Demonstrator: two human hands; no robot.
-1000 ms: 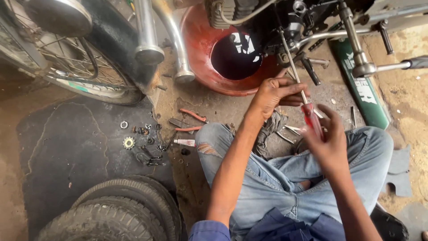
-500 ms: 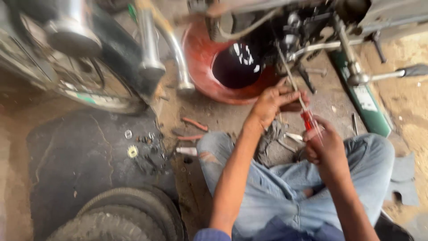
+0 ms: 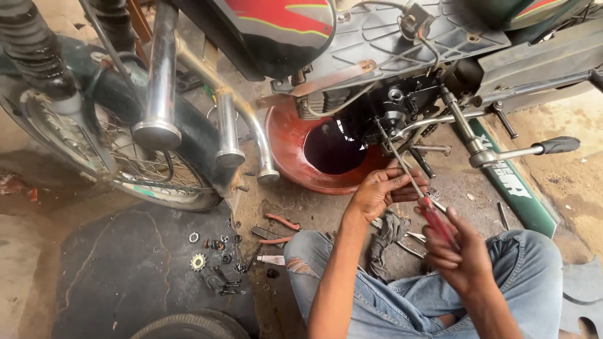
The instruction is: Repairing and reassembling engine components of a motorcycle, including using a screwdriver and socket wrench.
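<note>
Chrome and black motorcycle engine point(image 3: 389, 110) above a red drain pan point(image 3: 295, 160); left hand point(image 3: 377, 191) pinching the screwdriver point(image 3: 411, 182) shaft, right hand point(image 3: 461, 251) clenched on its red handle. Could slip off the fastener if tilted. Kickstart lever point(image 3: 496, 147) crowding the right; sprocket point(image 3: 198, 261) lying loose on the floor mat's point(image 3: 107, 270) middle.

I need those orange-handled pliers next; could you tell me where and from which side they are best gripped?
Probably by the two orange handles, from above. The pliers lie flat on the ground with the handles spread and bare, left of the knee; the small parts lie further left, apart from them.
</note>
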